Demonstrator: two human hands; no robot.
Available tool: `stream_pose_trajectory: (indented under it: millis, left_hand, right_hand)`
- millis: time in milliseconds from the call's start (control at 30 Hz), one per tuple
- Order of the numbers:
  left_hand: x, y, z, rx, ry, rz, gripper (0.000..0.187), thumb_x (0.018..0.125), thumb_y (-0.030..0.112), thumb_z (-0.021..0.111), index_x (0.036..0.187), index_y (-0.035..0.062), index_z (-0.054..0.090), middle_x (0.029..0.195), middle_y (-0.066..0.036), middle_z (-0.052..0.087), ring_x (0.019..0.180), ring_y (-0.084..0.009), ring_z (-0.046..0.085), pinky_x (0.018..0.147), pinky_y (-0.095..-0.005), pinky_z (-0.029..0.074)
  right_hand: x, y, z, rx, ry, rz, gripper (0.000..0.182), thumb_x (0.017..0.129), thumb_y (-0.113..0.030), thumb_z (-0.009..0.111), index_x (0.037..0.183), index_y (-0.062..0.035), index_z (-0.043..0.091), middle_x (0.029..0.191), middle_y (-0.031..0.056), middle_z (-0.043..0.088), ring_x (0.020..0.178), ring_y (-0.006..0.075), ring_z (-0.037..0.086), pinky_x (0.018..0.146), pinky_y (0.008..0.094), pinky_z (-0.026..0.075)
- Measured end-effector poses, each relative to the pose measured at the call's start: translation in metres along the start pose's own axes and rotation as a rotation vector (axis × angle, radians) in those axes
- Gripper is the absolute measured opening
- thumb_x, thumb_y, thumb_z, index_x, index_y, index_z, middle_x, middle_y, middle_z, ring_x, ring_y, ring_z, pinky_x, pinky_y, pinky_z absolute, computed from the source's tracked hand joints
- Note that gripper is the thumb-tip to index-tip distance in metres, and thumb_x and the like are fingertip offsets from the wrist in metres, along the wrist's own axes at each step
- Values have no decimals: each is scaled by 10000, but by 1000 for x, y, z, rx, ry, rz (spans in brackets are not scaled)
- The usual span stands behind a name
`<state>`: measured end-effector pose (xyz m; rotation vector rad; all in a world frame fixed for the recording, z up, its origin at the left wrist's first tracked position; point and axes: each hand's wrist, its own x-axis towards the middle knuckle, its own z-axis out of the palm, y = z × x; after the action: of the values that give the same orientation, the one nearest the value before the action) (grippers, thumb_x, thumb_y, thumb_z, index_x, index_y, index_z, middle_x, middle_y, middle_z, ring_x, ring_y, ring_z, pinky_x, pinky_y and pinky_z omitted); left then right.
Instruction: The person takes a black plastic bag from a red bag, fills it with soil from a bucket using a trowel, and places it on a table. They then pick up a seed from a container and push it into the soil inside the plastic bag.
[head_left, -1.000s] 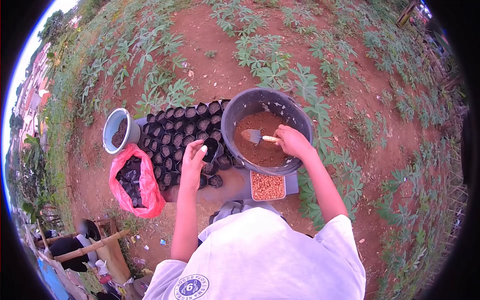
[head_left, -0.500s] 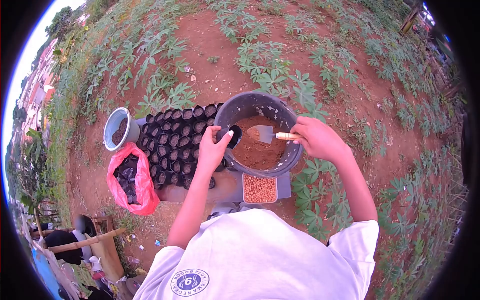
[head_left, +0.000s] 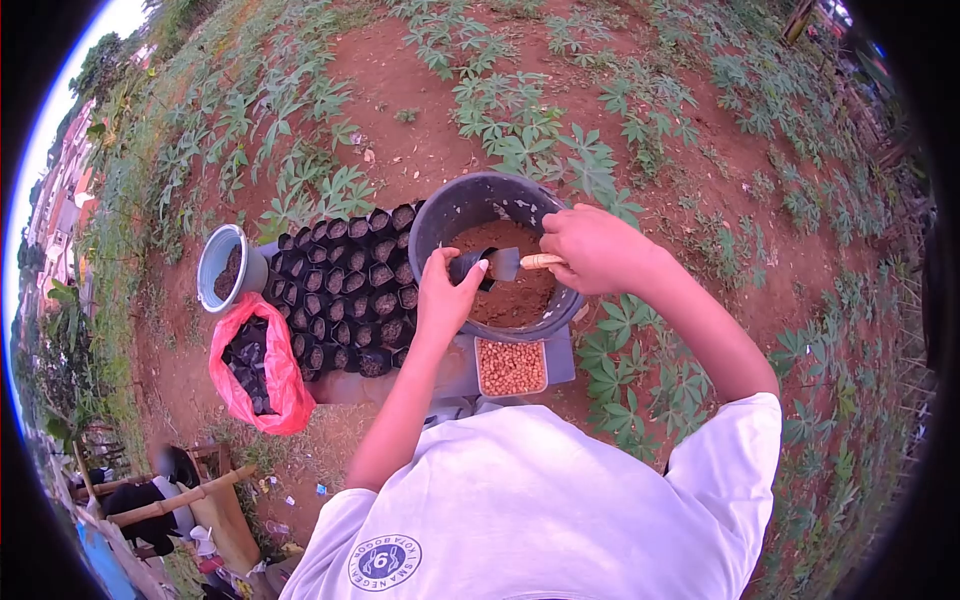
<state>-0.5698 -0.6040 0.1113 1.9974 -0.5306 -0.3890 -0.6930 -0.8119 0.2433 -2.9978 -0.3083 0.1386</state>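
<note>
My left hand (head_left: 447, 292) grips a small black planting bag (head_left: 466, 265) over the left side of a large dark bucket (head_left: 430, 215). My right hand (head_left: 598, 250) is closed around the wooden handle of a trowel (head_left: 507, 264), its metal blade at the mouth of the bag. Reddish-brown soil (head_left: 520, 300) lies inside the bucket below both hands. To the left stand rows of black planting bags (head_left: 345, 280) filled with soil. A square container of tan seeds or kernels (head_left: 511, 368) sits just in front of the bucket.
A pink plastic bag (head_left: 295, 405) of black planting bags and a light blue pail (head_left: 252, 272) with dark soil stand at the left end of the bench (head_left: 350, 387). Leafy green plants (head_left: 520, 150) grow in the red ground beyond. A person (head_left: 165, 500) is at the lower left.
The trowel has moved left from over the soil, and its blade is now at the opening of the black planting bag. The bag is tilted more toward the blade.
</note>
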Motion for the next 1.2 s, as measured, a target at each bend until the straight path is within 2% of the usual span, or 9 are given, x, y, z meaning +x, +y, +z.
stream_pose_trajectory:
  millis: [67,400,467,500,600,700,867,967,1200]
  left_hand:
    - [0,0,3,-35,-14,-2,549,864,362,763,1186,-38,570,1136,-226,623,1041,-324,642,921,-393,503]
    - [4,-16,3,-62,16,-61,562,867,387,754,1176,-48,575,1107,-224,647,1027,-313,648,923,-388,500]
    - [6,-21,-5,-85,25,-98,566,866,380,757,1185,-50,576,1085,-213,662,1018,-305,652,920,-384,499]
    - [6,-20,-11,-96,32,-131,570,872,379,755,1197,-53,573,1066,-199,667,996,-251,651,896,-367,501]
    - [2,-19,-27,-237,51,-200,548,892,361,745,1217,-44,568,1096,-141,655,919,-166,603,841,-322,497]
    - [-3,-26,-46,-313,29,-263,529,909,360,734,1231,-25,566,1132,-121,637,941,-159,600,820,-303,501]
    - [-19,-37,-72,-441,54,-321,477,941,347,704,1250,13,561,1121,-83,634,996,-147,613,800,-301,521]
    - [-30,-50,-85,-561,88,-367,392,959,317,689,1213,41,576,1108,-41,632,1015,-121,596,805,-293,517]
    - [-45,-82,-104,-643,77,-427,411,954,337,693,1217,45,573,1120,-37,624,1025,-115,589,812,-297,513]
  right_hand:
    - [3,-4,-9,-27,-37,-10,173,816,-193,635,861,-35,692,894,97,609,940,268,620,876,410,468]
    - [-4,0,-22,4,70,-25,172,805,-203,645,834,-34,663,885,112,591,914,282,610,860,410,465]
    - [-10,2,-22,76,114,71,169,815,-136,655,946,-29,657,892,119,559,912,314,592,843,431,469]
    - [-13,4,-18,79,103,52,169,815,-136,655,946,-29,657,892,119,559,912,314,592,843,431,469]
    - [-18,14,7,169,134,140,167,863,-103,624,1003,-15,644,914,140,563,909,344,596,819,450,475]
    - [-15,21,52,306,109,266,122,905,-84,608,996,-4,612,949,165,571,922,380,602,829,471,490]
    - [3,22,129,363,124,293,200,887,-37,619,1074,0,558,1026,175,549,950,390,591,843,480,484]
    - [22,13,148,386,156,267,239,854,24,622,1083,0,556,1048,180,543,1014,390,577,880,460,477]
    - [53,15,189,331,148,340,266,844,39,612,1096,-1,539,1060,181,552,1029,394,583,895,459,482]
